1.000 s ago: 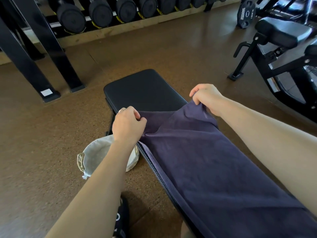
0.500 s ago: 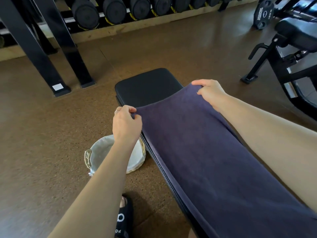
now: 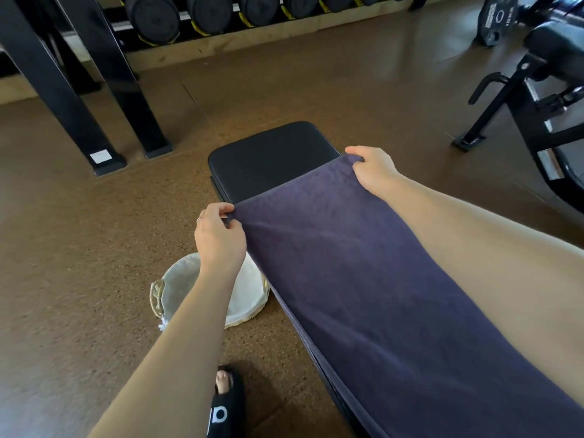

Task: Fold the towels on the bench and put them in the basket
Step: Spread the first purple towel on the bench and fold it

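A dark purple towel (image 3: 363, 279) lies spread flat along the black padded bench (image 3: 271, 156), covering all but the bench's far end. My left hand (image 3: 218, 232) pinches the towel's far left corner at the bench's left edge. My right hand (image 3: 373, 169) pinches the far right corner at the right edge. The towel's far hem runs straight between both hands. On the floor to the left of the bench stands a round basket (image 3: 177, 279) with a pale cloth lining, partly hidden under my left forearm.
A black rack's legs (image 3: 104, 99) stand at the back left, with a row of dumbbells (image 3: 221, 11) behind. Another black gym machine (image 3: 534, 99) stands at the right. My foot in a black slipper (image 3: 226, 403) rests on the brown floor beside the bench.
Both hands have pulled the towel's far corners outward and away, so the bunched end now lies flat and taut across the bench.
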